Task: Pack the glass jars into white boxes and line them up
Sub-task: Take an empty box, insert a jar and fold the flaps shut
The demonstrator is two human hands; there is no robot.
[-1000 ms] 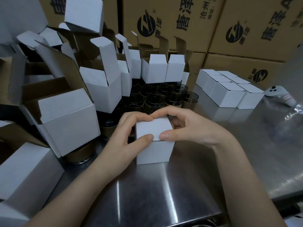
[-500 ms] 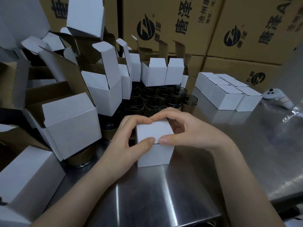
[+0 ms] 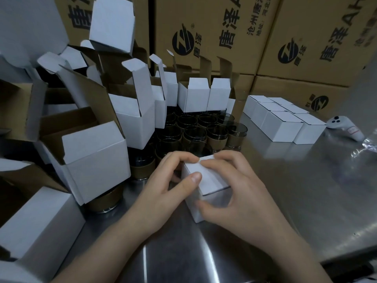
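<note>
On steel table [image 3: 285,201]: closed white box [image 3: 210,180]
Left hand [image 3: 163,188]: curled, gripping box's left side
Right hand [image 3: 244,193]: curled, gripping right side
Brown cartons [image 3: 204,17]: "唐泽", round logo

One closed white box [image 3: 211,181] is counted near the middle, six lined-up boxes [image 3: 283,127] far right, perhaps twenty glass jars [image 3: 216,133] and ten open boxes [image 3: 95,160] left, five brown cartons [image 3: 204,27] far back, one controller [image 3: 344,129] right.

Dim, bluish light, wide-angle view.
Glare is streaking the steel table [image 3: 285,172]; edges are bending, shadows pooling between white boxes [image 3: 95,160].
</note>
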